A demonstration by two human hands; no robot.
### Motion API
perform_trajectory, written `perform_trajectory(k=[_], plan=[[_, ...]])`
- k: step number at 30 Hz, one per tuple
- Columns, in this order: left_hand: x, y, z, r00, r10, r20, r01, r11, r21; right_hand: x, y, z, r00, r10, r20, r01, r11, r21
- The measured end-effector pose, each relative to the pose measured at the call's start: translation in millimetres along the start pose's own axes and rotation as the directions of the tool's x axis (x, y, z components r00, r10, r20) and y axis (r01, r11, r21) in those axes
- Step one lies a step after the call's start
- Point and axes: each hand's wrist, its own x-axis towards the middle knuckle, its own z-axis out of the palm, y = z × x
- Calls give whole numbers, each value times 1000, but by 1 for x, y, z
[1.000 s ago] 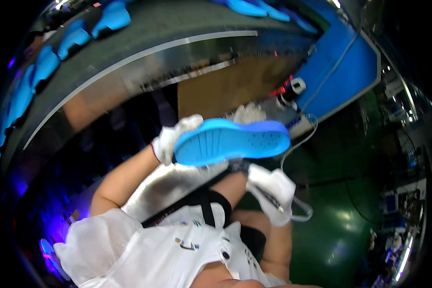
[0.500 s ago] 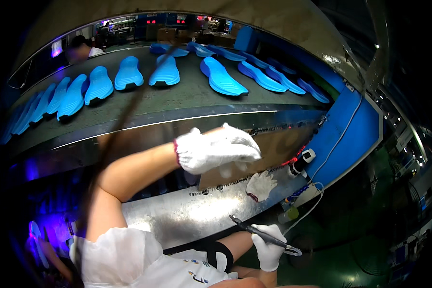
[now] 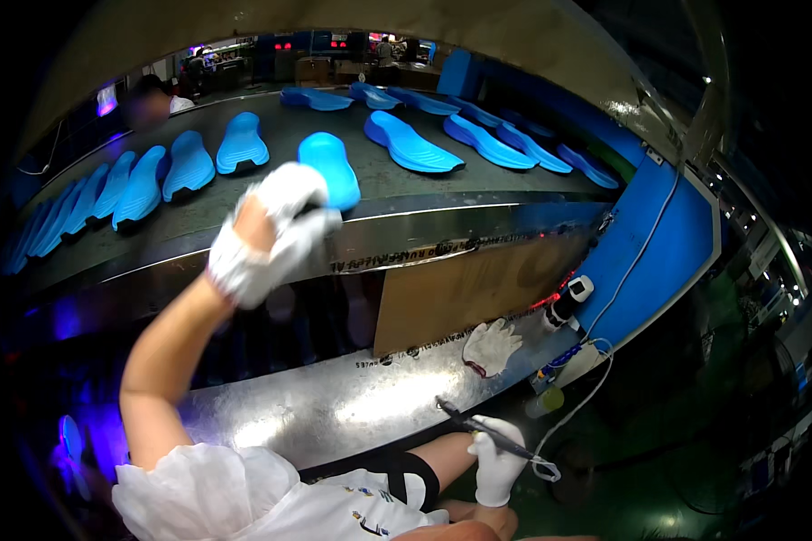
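My left hand [image 3: 275,225], in a white glove, reaches up to the conveyor's near edge. Its fingers and thumb close around the lower left side of a blue shoe sole [image 3: 329,167], which is tilted a little; the glove is slightly blurred. Low in the view, my right hand [image 3: 496,464], also white-gloved, is wrapped round a slim black tool [image 3: 483,428] with a pale looped end. The tool's exact kind cannot be made out. More blue soles lie along the dark belt [image 3: 280,194], among them one sole [image 3: 241,144] to the left and another sole [image 3: 410,144] to the right.
Below the belt runs a shiny metal ledge [image 3: 370,397] with a loose white glove [image 3: 492,347] on it. A brown cardboard sheet [image 3: 460,288] leans behind. At the right stand a blue panel [image 3: 650,243] and a hanging pale cable [image 3: 595,379]. A person [image 3: 158,101] is across the belt.
My left hand has moved up and left from over the ledge to the belt and taken hold of a sole, which has shifted nearer and turned. My right hand stays nearly in place with the tool.
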Motion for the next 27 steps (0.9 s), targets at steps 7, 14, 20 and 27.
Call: perform_trajectory(k=[7, 14, 20, 27], plan=[[-175, 65, 94, 953, 293, -72, -301, 911, -281, -4, 13, 13, 984, 102, -145, -74, 980, 186], [-277, 68, 194, 983, 101, 151, 9, 803, -596, -6, 18, 7, 952, 178, -248, -135, 975, 178], [-243, 47, 222, 230, -154, 961, 636, -724, -268, -7, 25, 16, 928, 266, -260, -195, 943, 269], [-242, 64, 276, 254, 251, 934, 175, -962, 211, -13, 41, 29, 908, 360, -213, -317, 924, 213]])
